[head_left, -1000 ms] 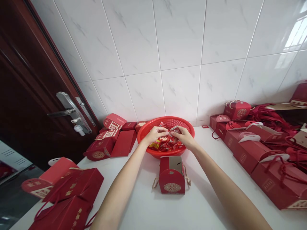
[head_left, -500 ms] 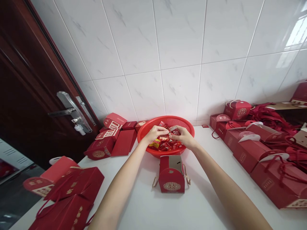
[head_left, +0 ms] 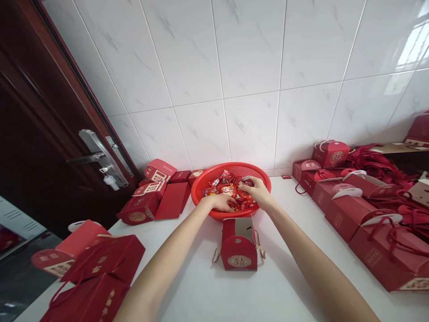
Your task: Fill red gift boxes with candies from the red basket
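Observation:
A red plastic basket [head_left: 201, 179] holds several candies in shiny red wrappers [head_left: 228, 190]. My left hand [head_left: 221, 202] is low in the near side of the basket, its fingers slightly apart and touching the candies; its fingertips are partly hidden. Over the basket's right side, my right hand [head_left: 258, 193] has its fingers curled in around a small wrapped candy with a patterned wrapper [head_left: 247, 180]. Just in front of the basket, a small red gift box [head_left: 239, 252] stands upright with its top open and rope handles hanging at its sides.
Red gift boxes [head_left: 140, 208] stand by the wall at left, with larger ones [head_left: 100, 264] nearer. A row of red boxes [head_left: 348, 214] lines the right side, beside red ribbon handles [head_left: 378, 167]. A door [head_left: 50, 112] with a key in its lock is at left.
My hands, which met over the basket, have come apart. The left hand has moved down and nearer to me among the candies; the right has shifted slightly. The gift box stays put.

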Demonstrator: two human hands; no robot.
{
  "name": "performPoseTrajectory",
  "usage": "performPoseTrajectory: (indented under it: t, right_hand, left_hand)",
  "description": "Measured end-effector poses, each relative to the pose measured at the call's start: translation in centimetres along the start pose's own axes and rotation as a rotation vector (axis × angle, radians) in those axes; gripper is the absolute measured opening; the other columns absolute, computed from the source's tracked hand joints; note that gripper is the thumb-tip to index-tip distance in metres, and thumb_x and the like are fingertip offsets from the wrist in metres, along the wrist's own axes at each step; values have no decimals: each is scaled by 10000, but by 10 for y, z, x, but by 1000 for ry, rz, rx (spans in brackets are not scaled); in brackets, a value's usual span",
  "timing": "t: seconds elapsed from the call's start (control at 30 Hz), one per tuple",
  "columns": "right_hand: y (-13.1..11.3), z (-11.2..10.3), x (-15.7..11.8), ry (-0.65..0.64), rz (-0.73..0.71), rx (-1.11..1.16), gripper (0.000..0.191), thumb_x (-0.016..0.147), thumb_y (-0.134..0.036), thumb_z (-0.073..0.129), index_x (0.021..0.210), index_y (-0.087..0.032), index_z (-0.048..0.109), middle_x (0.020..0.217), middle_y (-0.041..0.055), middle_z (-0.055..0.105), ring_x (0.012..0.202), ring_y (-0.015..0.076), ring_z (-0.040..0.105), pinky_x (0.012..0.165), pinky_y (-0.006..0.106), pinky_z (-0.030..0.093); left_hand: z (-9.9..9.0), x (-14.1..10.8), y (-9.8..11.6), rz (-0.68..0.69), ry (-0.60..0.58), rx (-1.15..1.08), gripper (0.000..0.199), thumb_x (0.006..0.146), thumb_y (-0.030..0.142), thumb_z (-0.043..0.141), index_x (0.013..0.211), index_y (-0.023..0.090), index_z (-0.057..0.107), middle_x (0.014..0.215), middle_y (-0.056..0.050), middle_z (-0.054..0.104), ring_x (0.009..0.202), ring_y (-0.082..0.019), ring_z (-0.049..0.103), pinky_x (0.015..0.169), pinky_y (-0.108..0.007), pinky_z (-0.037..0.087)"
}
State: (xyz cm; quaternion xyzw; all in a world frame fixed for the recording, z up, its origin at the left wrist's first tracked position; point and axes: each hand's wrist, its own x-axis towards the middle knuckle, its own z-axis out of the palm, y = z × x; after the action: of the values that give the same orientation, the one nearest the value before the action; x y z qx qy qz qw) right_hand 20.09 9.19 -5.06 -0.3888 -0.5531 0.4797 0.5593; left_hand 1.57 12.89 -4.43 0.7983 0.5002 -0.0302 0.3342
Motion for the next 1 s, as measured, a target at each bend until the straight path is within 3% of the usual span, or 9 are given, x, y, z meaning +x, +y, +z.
performPoseTrajectory:
  t: [0.1,0.17,0.37,0.53,0.8,1.0]
  right_hand:
    - [2,1,2,23,2,23,269,612,-377,775,689,-205,584,673,-7,621,627,162,565,600,309,467]
    - [3,1,3,39,3,35,284,605,-385,784,687,-210,576,673,-5,624,636,168,571,598,311,475]
    - [3,2,3,65,9,62,292,591,-369,777,643,-205,541,635,-19,601,604,149,549,579,297,469]
    - [1,3,2,77,22,84,260,586,-352,769,665,-207,569,650,-10,631,612,159,568,576,297,469]
    - [-1,2,2,150,23,121,226,604,-348,736,659,-213,563,652,-19,622,635,160,587,608,307,497]
    - [-2,2,2,155,33,130,242,597,-330,757,647,-217,549,665,-10,640,660,172,605,635,317,520]
  left_hand:
    - [-2,2,5,-21,-89,111,450,647,325,726,1093,274,756,1248,-31,703,1089,-266,645,896,-303,497]
    - [-3,2,8,-28,-135,158,451,682,314,689,1129,282,741,1268,-25,690,1078,-258,644,876,-296,498]
    - [-3,-1,14,-6,-153,176,371,709,232,626,1059,258,748,1016,-9,746,861,-206,666,732,-264,489]
    - [4,-5,14,99,-20,75,216,724,278,652,916,209,722,911,-1,721,838,-189,644,735,-250,479]
    - [-2,0,13,188,421,-62,281,805,436,563,870,170,625,925,-27,680,901,-214,611,784,-286,476]
    - [-2,0,6,152,464,-34,196,785,349,578,851,178,648,858,-24,686,844,-225,633,771,-314,489]
